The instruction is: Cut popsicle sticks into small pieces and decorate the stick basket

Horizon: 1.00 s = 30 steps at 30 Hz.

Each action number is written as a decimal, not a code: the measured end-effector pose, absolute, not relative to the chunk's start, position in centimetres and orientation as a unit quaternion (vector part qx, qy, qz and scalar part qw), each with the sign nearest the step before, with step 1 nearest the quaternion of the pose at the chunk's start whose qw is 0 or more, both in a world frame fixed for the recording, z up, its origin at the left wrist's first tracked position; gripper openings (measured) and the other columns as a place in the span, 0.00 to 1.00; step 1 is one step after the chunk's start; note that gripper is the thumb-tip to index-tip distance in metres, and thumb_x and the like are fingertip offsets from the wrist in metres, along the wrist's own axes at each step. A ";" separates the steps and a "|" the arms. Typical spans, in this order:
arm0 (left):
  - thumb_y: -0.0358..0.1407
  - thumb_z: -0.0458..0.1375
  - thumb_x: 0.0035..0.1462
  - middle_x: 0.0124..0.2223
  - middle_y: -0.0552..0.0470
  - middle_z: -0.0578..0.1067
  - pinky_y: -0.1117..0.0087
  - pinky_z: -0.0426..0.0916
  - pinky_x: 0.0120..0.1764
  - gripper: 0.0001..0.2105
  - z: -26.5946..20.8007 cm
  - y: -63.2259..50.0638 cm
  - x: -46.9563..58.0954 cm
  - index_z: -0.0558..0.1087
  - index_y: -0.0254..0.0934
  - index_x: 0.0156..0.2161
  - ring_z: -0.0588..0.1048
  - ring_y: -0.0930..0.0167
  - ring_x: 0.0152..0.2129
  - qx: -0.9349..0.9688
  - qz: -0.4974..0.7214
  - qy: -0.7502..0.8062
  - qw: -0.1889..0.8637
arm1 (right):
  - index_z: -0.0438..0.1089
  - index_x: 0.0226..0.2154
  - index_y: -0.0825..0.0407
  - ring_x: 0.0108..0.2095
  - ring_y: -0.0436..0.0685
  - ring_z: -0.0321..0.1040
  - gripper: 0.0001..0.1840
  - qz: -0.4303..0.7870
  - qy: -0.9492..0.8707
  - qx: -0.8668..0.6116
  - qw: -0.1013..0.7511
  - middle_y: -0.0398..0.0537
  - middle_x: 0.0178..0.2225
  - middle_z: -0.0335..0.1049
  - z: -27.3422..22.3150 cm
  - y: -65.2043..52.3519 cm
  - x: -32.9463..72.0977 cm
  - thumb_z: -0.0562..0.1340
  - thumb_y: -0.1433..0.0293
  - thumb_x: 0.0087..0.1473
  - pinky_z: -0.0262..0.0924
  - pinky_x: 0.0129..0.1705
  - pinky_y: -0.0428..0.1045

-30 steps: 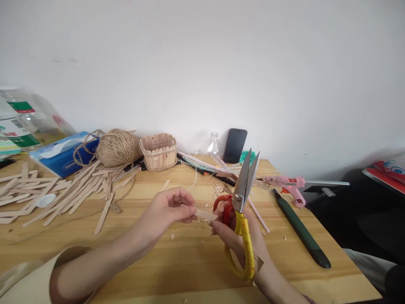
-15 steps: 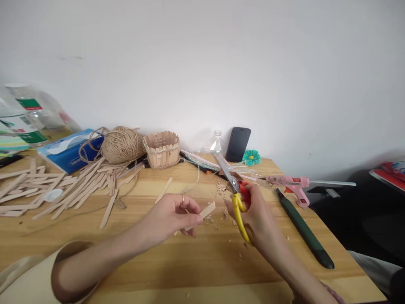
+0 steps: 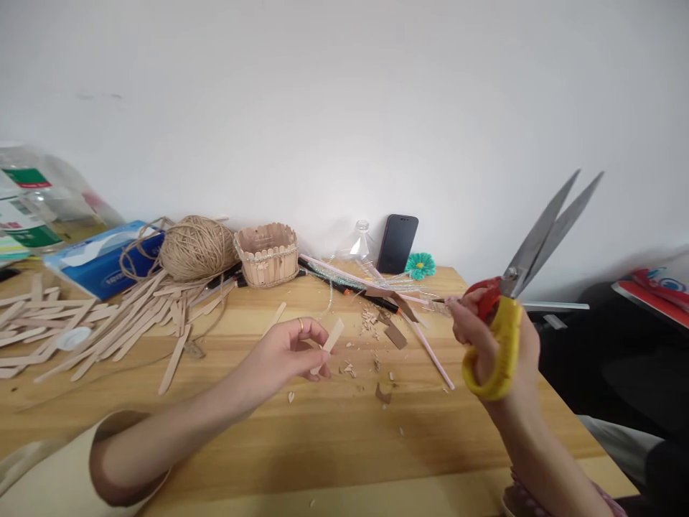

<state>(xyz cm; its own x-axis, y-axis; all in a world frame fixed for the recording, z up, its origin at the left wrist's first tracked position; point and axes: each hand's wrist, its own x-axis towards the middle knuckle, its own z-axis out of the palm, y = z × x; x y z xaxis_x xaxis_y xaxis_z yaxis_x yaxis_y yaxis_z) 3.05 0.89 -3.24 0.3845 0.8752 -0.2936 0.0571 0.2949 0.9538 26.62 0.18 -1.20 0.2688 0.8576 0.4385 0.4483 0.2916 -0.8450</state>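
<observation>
The left hand (image 3: 293, 352) is gripping a short pale wooden piece (image 3: 334, 336) between thumb and fingers, and is holding it at a slant over the middle of the tabletop (image 3: 301, 452). The right hand (image 3: 486, 348) is gripping the scissors (image 3: 511, 278) by their red and yellow handles, and the blades are pointing up and away, slightly parted, well apart from the wooden piece. The right fingertips are sitting at a pink tool (image 3: 440, 307); whether they are touching it, I cannot tell. Wood chips (image 3: 371, 317) and a brown scrap (image 3: 396, 335) are lying between the hands. Farther back, a small wooden basket (image 3: 270, 270) is standing beside a ball of twine (image 3: 197, 248), loose wooden sticks (image 3: 141, 322) are spreading out to the left, and a phone (image 3: 398, 244) is leaning against the wall (image 3: 344, 108) near a green flower (image 3: 420, 266).
</observation>
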 end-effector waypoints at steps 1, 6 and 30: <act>0.33 0.60 0.43 0.23 0.56 0.73 0.71 0.65 0.30 0.06 -3.1 0.9 3.0 0.67 0.35 0.27 0.73 0.72 0.24 0.504 0.310 0.462 0.661 | 0.53 0.25 0.48 0.21 0.50 0.48 0.12 0.227 -0.584 -0.560 0.542 0.38 0.23 0.50 -1.0 -0.2 26.9 0.58 0.63 0.51 0.48 0.24 0.47; 0.36 0.61 0.45 0.24 0.56 0.72 0.72 0.66 0.28 0.09 -2.7 0.9 3.3 0.65 0.35 0.26 0.72 0.73 0.22 0.485 0.324 0.461 0.669 | 0.56 0.23 0.49 0.21 0.50 0.48 0.17 0.331 -0.635 -0.576 0.394 0.38 0.20 0.51 -1.6 -2.3 26.9 0.61 0.56 0.47 0.46 0.21 0.46; 0.32 0.53 0.53 0.26 0.55 0.74 0.78 0.60 0.18 0.03 -1.1 -0.9 3.8 0.63 0.36 0.34 0.64 0.80 0.14 0.531 0.350 0.358 0.684 | 0.65 0.38 0.50 0.31 0.58 0.63 0.19 0.455 -0.709 -0.500 0.200 0.47 0.31 0.66 -0.5 -4.6 23.0 0.57 0.53 0.51 0.58 0.32 0.50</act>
<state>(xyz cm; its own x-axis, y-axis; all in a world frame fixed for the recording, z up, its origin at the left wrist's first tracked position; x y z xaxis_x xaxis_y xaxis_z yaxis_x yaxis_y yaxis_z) 3.81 -0.89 -1.07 0.4987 0.8586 -0.1185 -0.0974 0.1914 0.9767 22.96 -4.59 -0.54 -0.4196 0.8916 -0.1705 0.5268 0.0862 -0.8456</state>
